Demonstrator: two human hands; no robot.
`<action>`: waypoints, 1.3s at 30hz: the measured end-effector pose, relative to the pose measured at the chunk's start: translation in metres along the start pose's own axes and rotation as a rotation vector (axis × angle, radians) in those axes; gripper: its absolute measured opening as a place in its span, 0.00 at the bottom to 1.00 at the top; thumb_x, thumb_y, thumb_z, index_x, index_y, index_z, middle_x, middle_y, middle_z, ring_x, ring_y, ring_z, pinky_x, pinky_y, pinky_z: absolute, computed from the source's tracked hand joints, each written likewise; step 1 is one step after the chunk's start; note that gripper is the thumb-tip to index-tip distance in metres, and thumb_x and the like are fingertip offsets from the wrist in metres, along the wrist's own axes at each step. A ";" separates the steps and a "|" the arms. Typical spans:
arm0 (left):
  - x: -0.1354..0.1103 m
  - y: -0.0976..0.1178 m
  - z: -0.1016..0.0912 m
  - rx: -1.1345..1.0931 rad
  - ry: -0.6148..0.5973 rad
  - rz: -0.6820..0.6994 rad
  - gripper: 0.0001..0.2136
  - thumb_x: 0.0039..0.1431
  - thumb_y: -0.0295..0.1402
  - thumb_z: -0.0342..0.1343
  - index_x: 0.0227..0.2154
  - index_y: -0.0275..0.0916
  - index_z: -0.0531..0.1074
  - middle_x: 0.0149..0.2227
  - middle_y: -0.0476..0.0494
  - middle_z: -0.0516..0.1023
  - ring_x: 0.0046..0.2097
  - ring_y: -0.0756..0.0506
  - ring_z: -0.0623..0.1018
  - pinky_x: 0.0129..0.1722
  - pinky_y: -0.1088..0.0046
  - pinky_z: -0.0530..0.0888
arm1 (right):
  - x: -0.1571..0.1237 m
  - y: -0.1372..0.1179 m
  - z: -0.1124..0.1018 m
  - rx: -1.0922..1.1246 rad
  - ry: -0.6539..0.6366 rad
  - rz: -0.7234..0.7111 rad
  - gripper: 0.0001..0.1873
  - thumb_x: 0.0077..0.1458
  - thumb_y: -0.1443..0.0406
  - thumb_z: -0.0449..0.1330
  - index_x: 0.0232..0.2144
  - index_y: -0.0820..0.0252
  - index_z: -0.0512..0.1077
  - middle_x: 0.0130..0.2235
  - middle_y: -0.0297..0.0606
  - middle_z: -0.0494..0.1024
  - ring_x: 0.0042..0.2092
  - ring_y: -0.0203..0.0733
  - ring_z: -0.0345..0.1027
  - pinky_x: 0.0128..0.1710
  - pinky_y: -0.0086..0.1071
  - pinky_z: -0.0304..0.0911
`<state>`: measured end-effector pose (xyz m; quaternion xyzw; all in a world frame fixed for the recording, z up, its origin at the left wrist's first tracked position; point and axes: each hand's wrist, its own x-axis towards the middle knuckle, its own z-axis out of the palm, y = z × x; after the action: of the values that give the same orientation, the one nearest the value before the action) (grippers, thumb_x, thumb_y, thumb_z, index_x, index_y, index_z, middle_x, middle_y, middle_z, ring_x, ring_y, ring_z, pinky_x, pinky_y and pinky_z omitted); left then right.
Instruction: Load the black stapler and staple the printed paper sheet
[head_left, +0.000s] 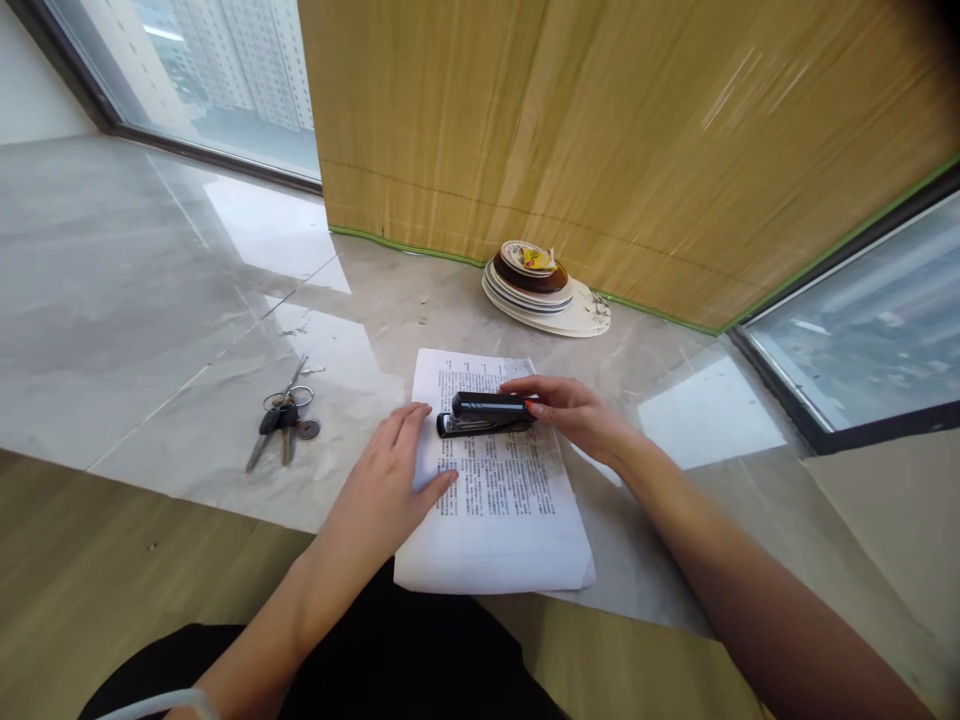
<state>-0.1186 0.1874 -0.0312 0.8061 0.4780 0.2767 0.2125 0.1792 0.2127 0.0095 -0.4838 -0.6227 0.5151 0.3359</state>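
Observation:
A black stapler (487,412) lies across a stack of printed paper (495,550), its jaw end pointing left. My right hand (574,412) grips the stapler's right end, the thumb on the near side and the fingers on the far side. On the left edge of the paper rests my left hand (394,465), fingers stretched out and thumb apart, with nothing held. The stapler's jaw end sits a little right of the left fingertips. The near end of the paper reaches past the front edge of the grey stone ledge.
A bunch of keys (283,418) on a ring lies on the marble-look ledge (187,420) at the left. Stacked plates (536,312) with a small yellow packet (538,260) on top stand at the back, against a yellow-brown blind (600,130). Windows flank the blind.

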 end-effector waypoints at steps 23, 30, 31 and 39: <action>0.001 0.015 -0.022 -0.848 0.284 -0.376 0.20 0.68 0.38 0.56 0.59 0.40 0.67 0.65 0.33 0.72 0.66 0.35 0.73 0.67 0.48 0.72 | -0.008 -0.004 0.047 -0.641 0.288 -0.640 0.20 0.62 0.68 0.65 0.55 0.44 0.78 0.49 0.35 0.86 0.51 0.50 0.80 0.49 0.46 0.78; 0.008 0.027 -0.028 -1.507 0.094 -0.595 0.19 0.60 0.23 0.51 0.55 0.30 0.73 0.57 0.32 0.80 0.64 0.37 0.77 0.71 0.57 0.69 | -0.024 -0.020 0.045 -1.205 0.149 -1.108 0.27 0.65 0.71 0.64 0.63 0.48 0.72 0.59 0.34 0.80 0.61 0.46 0.75 0.60 0.43 0.76; 0.009 0.028 -0.029 -1.557 0.114 -0.631 0.20 0.59 0.21 0.51 0.53 0.29 0.74 0.56 0.32 0.81 0.64 0.38 0.77 0.71 0.59 0.69 | -0.024 -0.022 0.045 -1.239 0.162 -1.150 0.24 0.65 0.72 0.64 0.61 0.52 0.74 0.58 0.35 0.81 0.60 0.45 0.75 0.60 0.42 0.76; 0.008 0.029 -0.028 -1.650 0.240 -0.734 0.17 0.63 0.17 0.51 0.51 0.27 0.76 0.52 0.30 0.83 0.59 0.39 0.81 0.64 0.66 0.76 | -0.016 -0.019 0.052 -0.891 0.473 -1.062 0.30 0.60 0.78 0.63 0.60 0.49 0.75 0.50 0.35 0.86 0.52 0.48 0.80 0.48 0.46 0.81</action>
<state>-0.1149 0.1832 0.0096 0.1610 0.3737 0.5279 0.7455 0.1313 0.1805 0.0166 -0.3059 -0.8345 -0.1377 0.4371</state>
